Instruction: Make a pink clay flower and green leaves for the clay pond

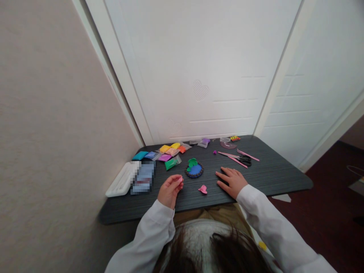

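Observation:
Between the thumb and fingers of my left hand [170, 189] is a small piece of pink clay [180, 179], held just above the table. My right hand [231, 182] lies palm down on the table with its fingers spread, holding nothing. On the tabletop between the two hands rests a larger lump of pink clay [203, 189], touched by neither. Behind it sits a round clay model [195, 170] with a blue middle, a dark bumpy rim and green leaf shapes at its upper left.
Bags of coloured clay [172, 151] lie along the back left, near a white tray [123, 179] and a blurred-out packet [143, 178]. Black-handled scissors [244, 160] and pink tools [248, 154] are at the right. A white panelled door [199, 68] rises behind the dark table [273, 170].

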`<action>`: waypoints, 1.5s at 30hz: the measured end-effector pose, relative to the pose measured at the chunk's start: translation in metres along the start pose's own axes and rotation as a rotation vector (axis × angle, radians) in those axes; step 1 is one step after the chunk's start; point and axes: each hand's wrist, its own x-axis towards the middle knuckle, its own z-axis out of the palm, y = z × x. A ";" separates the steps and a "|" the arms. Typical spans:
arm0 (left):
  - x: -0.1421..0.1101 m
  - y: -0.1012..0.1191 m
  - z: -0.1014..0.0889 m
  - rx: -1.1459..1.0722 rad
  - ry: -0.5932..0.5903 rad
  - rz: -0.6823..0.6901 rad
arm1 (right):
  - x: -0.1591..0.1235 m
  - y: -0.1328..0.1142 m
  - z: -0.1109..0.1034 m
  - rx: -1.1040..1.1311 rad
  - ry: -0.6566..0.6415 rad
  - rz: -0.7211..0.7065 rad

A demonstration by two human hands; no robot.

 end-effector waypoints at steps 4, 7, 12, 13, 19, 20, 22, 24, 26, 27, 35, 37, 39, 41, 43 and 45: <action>0.000 0.000 0.000 0.001 0.002 -0.002 | -0.001 -0.002 -0.001 0.007 0.011 0.008; 0.000 0.000 0.000 -0.001 0.004 -0.003 | -0.001 -0.004 -0.002 0.009 0.013 0.011; 0.001 0.000 -0.001 -0.004 -0.001 -0.002 | 0.000 -0.004 -0.003 -0.002 0.003 0.001; 0.001 0.000 -0.001 -0.004 -0.002 0.000 | 0.000 -0.004 -0.003 -0.004 0.002 -0.001; 0.001 -0.001 -0.002 0.001 -0.011 0.004 | -0.001 -0.003 -0.003 -0.012 0.006 -0.008; 0.001 -0.002 -0.002 0.001 -0.010 0.004 | -0.001 -0.003 -0.003 -0.011 0.004 -0.009; 0.001 -0.002 -0.002 0.002 -0.007 0.005 | -0.001 -0.003 -0.004 -0.011 -0.001 -0.009; 0.001 -0.001 -0.002 0.003 -0.004 0.002 | -0.001 -0.003 -0.004 -0.014 -0.001 -0.011; 0.001 -0.001 -0.002 0.004 -0.004 0.000 | -0.001 -0.003 -0.004 -0.020 -0.003 -0.013; 0.001 -0.001 -0.001 0.004 -0.004 0.001 | -0.001 -0.003 -0.004 -0.023 -0.006 -0.014; -0.001 0.001 0.001 0.006 0.001 0.003 | -0.002 -0.002 -0.004 -0.040 -0.018 -0.016; -0.001 0.001 0.000 0.003 0.000 0.002 | -0.003 -0.002 -0.003 -0.046 -0.011 -0.021; -0.001 0.001 0.000 0.002 -0.002 0.000 | -0.003 -0.002 -0.002 -0.047 -0.003 -0.021; 0.000 0.001 0.000 0.001 -0.003 -0.001 | -0.004 -0.001 -0.002 -0.035 0.009 -0.018; 0.000 0.001 0.000 0.000 0.000 -0.001 | -0.004 0.001 -0.003 -0.002 0.024 -0.010; 0.000 0.001 0.000 -0.002 0.003 0.000 | -0.003 0.002 -0.004 0.033 0.041 0.004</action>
